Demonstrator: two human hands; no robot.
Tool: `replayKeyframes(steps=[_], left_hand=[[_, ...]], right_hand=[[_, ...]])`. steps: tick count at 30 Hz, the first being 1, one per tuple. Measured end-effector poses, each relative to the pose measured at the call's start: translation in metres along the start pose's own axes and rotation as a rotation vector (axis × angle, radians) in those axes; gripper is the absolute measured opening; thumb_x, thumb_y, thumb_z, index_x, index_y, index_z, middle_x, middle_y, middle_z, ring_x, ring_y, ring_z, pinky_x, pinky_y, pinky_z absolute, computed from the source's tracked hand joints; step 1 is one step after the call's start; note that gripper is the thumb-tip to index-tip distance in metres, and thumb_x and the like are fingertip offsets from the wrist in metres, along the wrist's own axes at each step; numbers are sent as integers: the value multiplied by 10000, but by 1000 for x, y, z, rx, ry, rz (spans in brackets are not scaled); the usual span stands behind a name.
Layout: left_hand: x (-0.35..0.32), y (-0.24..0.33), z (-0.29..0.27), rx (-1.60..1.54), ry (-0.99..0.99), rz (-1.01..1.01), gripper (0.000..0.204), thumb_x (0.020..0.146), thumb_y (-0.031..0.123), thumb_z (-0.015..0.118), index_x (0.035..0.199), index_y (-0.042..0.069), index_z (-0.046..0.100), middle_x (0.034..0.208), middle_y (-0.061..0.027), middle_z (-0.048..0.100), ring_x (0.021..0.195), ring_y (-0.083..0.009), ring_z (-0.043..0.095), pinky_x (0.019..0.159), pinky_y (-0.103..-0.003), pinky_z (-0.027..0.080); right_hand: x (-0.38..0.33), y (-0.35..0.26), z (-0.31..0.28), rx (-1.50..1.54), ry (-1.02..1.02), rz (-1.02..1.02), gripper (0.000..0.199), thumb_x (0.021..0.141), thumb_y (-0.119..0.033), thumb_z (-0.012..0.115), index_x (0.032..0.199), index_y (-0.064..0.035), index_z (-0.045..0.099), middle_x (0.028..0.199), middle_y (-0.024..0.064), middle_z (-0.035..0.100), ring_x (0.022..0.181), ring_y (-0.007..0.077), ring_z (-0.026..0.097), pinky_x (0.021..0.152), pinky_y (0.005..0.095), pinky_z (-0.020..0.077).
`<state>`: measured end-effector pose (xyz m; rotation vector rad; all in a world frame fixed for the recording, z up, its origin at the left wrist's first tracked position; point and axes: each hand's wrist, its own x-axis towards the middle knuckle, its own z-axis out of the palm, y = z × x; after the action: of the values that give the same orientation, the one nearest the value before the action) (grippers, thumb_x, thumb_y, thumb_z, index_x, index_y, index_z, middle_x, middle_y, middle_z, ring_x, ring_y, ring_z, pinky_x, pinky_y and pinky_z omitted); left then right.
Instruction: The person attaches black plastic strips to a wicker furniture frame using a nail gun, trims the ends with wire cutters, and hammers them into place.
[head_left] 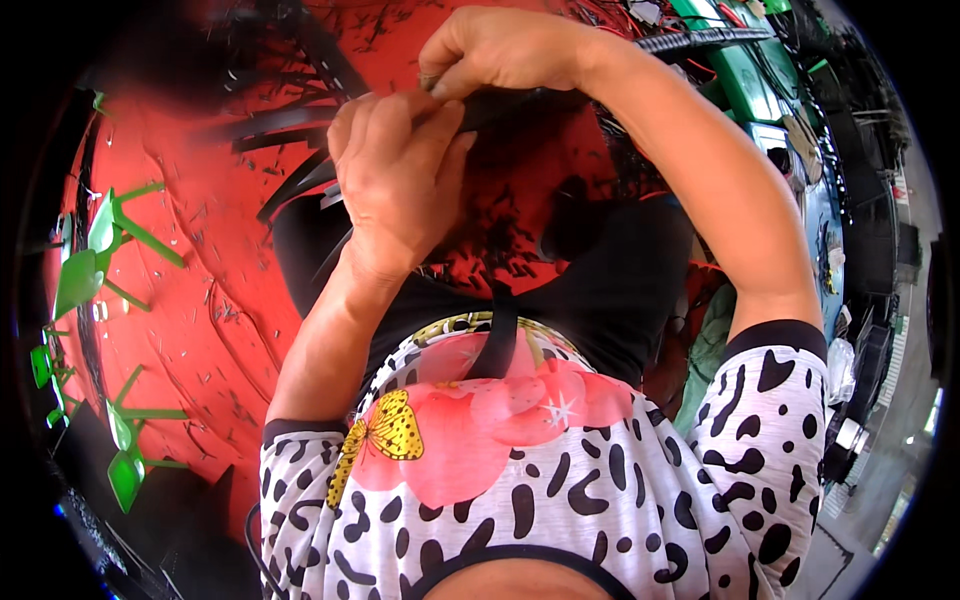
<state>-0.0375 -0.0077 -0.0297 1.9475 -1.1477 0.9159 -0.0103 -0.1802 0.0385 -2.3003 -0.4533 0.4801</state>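
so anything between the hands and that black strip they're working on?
Nothing visible. Both the left hand and the right hand are already closed on the black strip, held above the red surface; only the fingers hide part of it.

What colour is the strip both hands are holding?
Black. The strip is pinched between the left hand and the right hand, clearest in the head view.

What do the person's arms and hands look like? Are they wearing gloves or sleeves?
No gloves: the left hand and right hand are bare, with no rings or watch showing. Both forearms are bare too. The short sleeves are white with black blotchy spots and a black band at the hem.
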Motion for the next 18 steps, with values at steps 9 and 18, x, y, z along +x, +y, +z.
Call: replayKeyframes(steps=[9, 18], left_hand=[[-1, -1, 0, 40, -91, -19, 211, 699, 61, 702, 903, 47, 652, 876, -76, 625, 860, -237, 584, 893, -375, 380], [4, -9, -1, 70, -137, -63, 171, 740, 83, 669, 883, 36, 587, 827, -70, 617, 793, -243, 570, 939, -410, 354]], right_hand=[[-77, 62, 36, -718, 1057, -441, 301, 715, -252, 703, 966, -111, 618, 861, 50, 575, 903, 256, 563, 801, 374, 452], [-339, 191, 18, -886, 1230, 932, 560, 722, -344, 710, 1151, -47, 506, 1029, 182, 595, 970, 356, 566, 826, 424, 461]])
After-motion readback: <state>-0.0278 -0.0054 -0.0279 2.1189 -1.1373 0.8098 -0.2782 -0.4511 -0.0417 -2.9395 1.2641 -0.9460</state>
